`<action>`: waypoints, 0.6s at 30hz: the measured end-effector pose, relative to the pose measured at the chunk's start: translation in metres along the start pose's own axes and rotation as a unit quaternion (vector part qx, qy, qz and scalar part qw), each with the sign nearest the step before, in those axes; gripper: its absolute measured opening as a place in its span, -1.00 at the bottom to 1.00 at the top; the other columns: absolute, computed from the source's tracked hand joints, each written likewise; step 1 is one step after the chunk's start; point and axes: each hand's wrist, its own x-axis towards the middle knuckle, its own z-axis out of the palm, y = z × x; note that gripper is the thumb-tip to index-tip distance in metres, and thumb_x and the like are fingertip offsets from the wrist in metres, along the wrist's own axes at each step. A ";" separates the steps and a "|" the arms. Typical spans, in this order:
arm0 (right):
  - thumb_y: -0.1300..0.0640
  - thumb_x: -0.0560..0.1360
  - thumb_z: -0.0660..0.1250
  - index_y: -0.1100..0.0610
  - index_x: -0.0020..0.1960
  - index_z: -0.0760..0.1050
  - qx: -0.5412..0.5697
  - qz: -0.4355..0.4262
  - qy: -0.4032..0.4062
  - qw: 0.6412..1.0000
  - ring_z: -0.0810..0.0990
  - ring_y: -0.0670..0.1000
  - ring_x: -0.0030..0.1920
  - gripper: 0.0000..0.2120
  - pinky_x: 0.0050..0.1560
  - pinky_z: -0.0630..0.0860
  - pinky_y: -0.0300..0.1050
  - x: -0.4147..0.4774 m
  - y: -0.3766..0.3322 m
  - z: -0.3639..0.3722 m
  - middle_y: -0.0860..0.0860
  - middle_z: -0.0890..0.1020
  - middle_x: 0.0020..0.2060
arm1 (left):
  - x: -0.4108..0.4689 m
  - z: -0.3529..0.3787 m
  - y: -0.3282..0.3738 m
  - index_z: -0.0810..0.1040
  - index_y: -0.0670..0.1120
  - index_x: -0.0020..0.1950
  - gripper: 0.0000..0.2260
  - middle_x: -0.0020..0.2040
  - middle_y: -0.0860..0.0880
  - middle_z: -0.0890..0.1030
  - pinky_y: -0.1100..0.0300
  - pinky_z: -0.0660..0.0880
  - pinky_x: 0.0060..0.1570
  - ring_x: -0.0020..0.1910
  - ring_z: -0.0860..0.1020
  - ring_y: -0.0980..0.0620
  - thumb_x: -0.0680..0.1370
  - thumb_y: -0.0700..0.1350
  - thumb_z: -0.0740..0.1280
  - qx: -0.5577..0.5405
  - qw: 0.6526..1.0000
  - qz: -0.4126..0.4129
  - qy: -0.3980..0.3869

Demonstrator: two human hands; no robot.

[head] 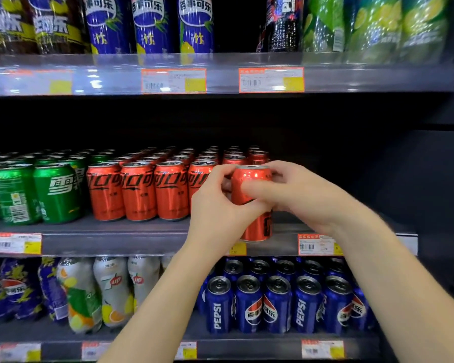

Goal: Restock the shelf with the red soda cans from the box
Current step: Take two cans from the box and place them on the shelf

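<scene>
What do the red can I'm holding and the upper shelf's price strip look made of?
Red can: probably aluminium, glossy printed finish; sharp highlights, silvery rim. Price strip: seems clear glossy plastic; glare streaks cover the tags behind it, though blur leaves it uncertain.

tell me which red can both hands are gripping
The raised red can at the row's right end: left hand and right hand curl round it. The front-row red cans to its left stand lined up on the shelf.
</scene>
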 end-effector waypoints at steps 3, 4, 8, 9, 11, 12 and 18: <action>0.07 0.28 0.66 -0.02 0.17 0.60 -0.014 -0.024 0.115 0.993 0.73 -0.11 -0.07 -0.50 -0.04 0.66 -0.14 0.003 0.004 0.005 -0.06 0.74 -0.04 | 0.003 0.006 0.003 0.49 0.18 0.32 -0.40 0.04 0.20 0.63 0.37 0.56 -0.05 0.00 0.61 0.29 0.35 0.06 0.64 0.020 0.999 0.017 -0.021; 0.11 0.27 0.67 0.01 0.13 0.62 0.006 -0.019 0.122 0.992 0.74 -0.07 -0.08 -0.54 -0.04 0.67 -0.11 0.006 0.004 0.000 -0.03 0.74 -0.06 | 0.004 0.005 0.004 0.43 0.19 0.40 -0.34 0.12 0.23 0.60 0.35 0.55 0.02 0.06 0.59 0.29 0.36 0.11 0.62 0.038 0.998 0.021 -0.043; 0.17 0.25 0.67 0.11 0.09 0.64 0.026 -0.003 0.148 0.989 0.74 0.08 -0.04 -0.56 0.04 0.66 0.06 0.030 0.013 -0.025 0.05 0.75 -0.08 | 0.008 -0.007 0.000 0.34 0.12 0.53 -0.34 0.33 0.16 0.47 0.12 0.49 0.22 0.29 0.49 0.12 0.48 0.22 0.46 0.206 0.975 0.072 -0.045; 0.18 0.23 0.69 0.12 0.14 0.61 0.014 0.005 0.168 0.986 0.73 0.08 -0.03 -0.48 0.02 0.65 0.04 0.038 0.018 -0.027 0.05 0.73 -0.06 | 0.008 -0.010 -0.001 0.36 0.10 0.51 -0.42 0.35 0.12 0.48 0.09 0.49 0.21 0.31 0.49 0.07 0.53 0.18 0.42 0.238 0.967 0.081 -0.029; 0.18 0.19 0.71 0.14 0.28 0.50 -0.001 0.026 0.198 0.980 0.69 0.08 0.00 -0.28 -0.02 0.63 0.01 0.053 0.028 -0.026 0.06 0.68 0.01 | 0.008 -0.015 -0.003 0.38 0.05 0.49 -0.50 0.37 0.07 0.47 0.15 0.44 0.12 0.31 0.49 0.03 0.58 0.10 0.37 0.289 0.953 0.090 -0.010; 0.16 0.19 0.71 0.13 0.30 0.45 -0.005 0.032 0.206 0.978 0.67 0.07 0.03 -0.23 -0.02 0.62 -0.01 0.058 0.033 -0.025 0.07 0.65 0.04 | 0.007 -0.017 -0.005 0.40 0.02 0.48 -0.52 0.37 0.05 0.47 0.18 0.40 0.09 0.31 0.48 0.02 0.58 0.07 0.37 0.310 0.946 0.093 -0.006; 0.02 0.30 0.67 0.09 0.36 0.39 -0.056 0.010 0.213 0.975 0.61 -0.08 0.07 -0.26 0.15 0.57 -0.08 0.070 0.058 -0.018 -0.07 0.59 0.06 | 0.003 -0.022 -0.013 0.43 -0.01 0.46 -0.53 0.35 0.02 0.47 0.17 0.41 0.02 0.28 0.48 0.00 0.58 0.07 0.36 0.325 0.942 0.088 -0.006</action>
